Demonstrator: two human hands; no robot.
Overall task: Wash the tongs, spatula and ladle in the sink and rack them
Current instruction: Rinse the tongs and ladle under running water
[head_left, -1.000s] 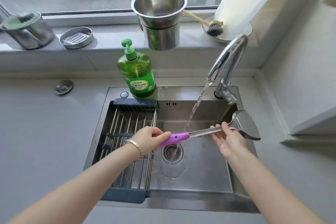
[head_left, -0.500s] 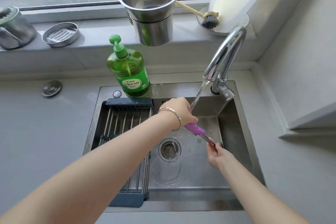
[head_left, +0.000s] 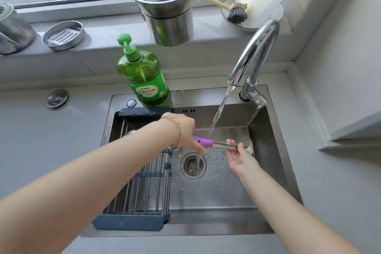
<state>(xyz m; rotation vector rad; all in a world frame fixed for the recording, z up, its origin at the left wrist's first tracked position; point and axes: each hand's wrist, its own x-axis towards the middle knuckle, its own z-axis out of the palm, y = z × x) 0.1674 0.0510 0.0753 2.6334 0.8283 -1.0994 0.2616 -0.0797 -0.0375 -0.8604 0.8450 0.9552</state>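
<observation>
Here, in a stainless-steel sink (head_left: pixel 274 150) under a thin water stream (head_left: pixel 218 113): steel spatula (head_left: pixel 214 144), purple handle gripped by left hand (head_left: pixel 185 132), shaft pinched by right hand (head_left: pixel 241 155); metal-rod rack (head_left: pixel 144 181) alongside.

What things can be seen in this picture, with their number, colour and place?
spatula: 1, purple handle and steel shaft, under the running water
sink: 1, steel, set in the grey counter
faucet: 1, chrome, behind the sink
drying rack: 1, dark blue ends, steel bars, over the sink's left part
dish soap bottle: 1, green, on the sink's back rim
steel buckets: 2, silver, nested, on the windowsill
dish brush: 1, dark bristles, on the windowsill at right
soap dish: 1, steel, on the windowsill at left
sink stopper: 1, steel, on the counter left of the sink
left hand: 1, grips the purple handle
right hand: 1, holds the steel shaft
</observation>
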